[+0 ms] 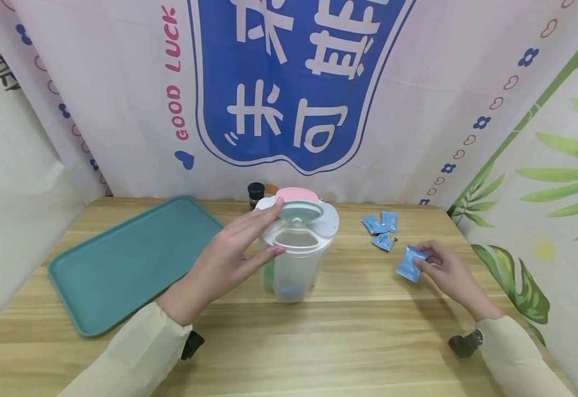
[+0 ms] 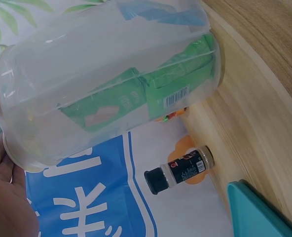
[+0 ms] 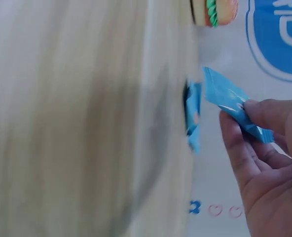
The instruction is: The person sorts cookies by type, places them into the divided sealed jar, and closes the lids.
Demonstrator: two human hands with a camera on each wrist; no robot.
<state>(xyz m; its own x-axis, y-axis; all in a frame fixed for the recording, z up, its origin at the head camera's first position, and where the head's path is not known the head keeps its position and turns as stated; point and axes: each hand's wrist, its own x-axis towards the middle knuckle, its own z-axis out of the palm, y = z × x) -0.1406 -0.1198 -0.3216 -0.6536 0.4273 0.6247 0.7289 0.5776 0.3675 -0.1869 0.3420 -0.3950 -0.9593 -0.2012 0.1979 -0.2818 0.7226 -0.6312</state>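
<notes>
A clear storage container [image 1: 301, 264] with a white top stands upright on the table, its pale green flap [image 1: 301, 212] raised over an opening. My left hand [image 1: 229, 251] rests on the lid, fingers extended to the flap and thumb at the front rim. Through the wall, the left wrist view shows green packets [image 2: 178, 79] and a blue packet [image 2: 165, 14] inside. To the right of the container, my right hand [image 1: 445, 270] pinches a small blue packet [image 1: 411, 263] between thumb and fingers. Several similar blue packets [image 1: 383, 241] lie just beyond it.
A teal tray [image 1: 135, 264] lies at the left of the wooden table [image 1: 289, 353]. Behind the container stands a black-capped seasoning bottle [image 2: 180, 169]. A burger-shaped object [image 3: 220, 12] shows at the back in the right wrist view. A printed curtain [image 1: 140, 110] hangs behind the table.
</notes>
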